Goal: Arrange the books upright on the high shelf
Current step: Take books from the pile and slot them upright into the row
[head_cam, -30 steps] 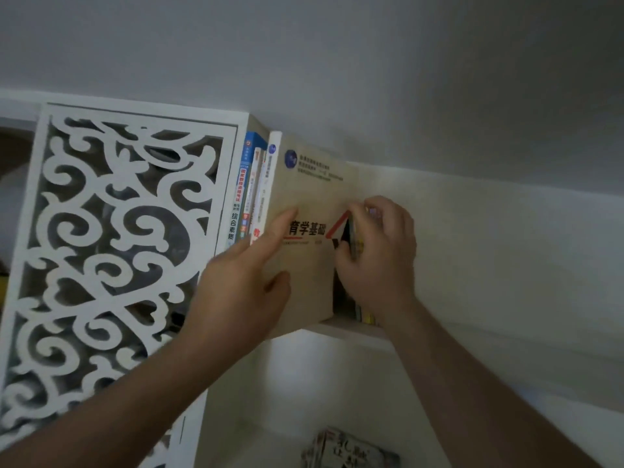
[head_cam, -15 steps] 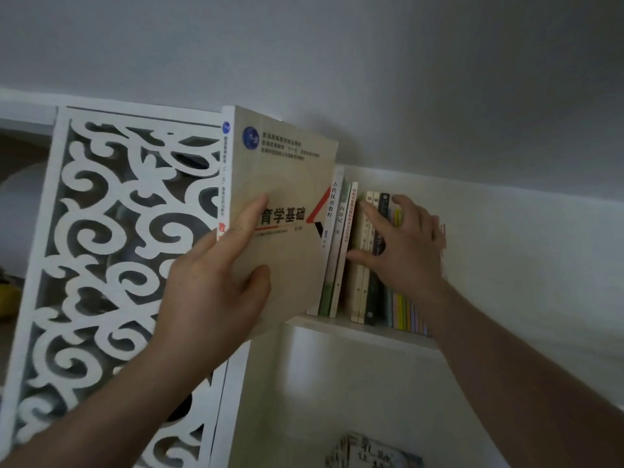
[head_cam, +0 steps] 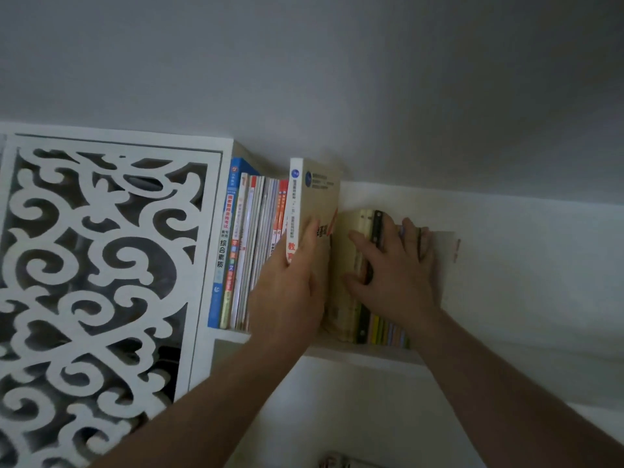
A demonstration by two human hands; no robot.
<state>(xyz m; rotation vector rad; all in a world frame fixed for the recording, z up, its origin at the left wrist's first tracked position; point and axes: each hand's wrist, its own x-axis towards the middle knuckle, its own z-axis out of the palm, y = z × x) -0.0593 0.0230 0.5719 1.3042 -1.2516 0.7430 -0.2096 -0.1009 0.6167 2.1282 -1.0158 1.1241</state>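
A tall beige book with a white spine stands upright in the middle of the high shelf. My left hand grips its lower part, thumb across the cover. To its left stands a row of upright books, the leftmost with a blue spine. To its right is a shorter group of books with pale, black and yellow spines. My right hand lies spread over those spines, fingers straight, holding them toward the right.
A white fretwork panel closes the shelf unit on the left. The grey ceiling is close above the books. A lower compartment below the shelf holds a lying book at the bottom edge. White wall runs off to the right.
My left hand has carried the beige book from in front of the panel rightward into the gap between the two groups. My right hand stays on the right-hand group.
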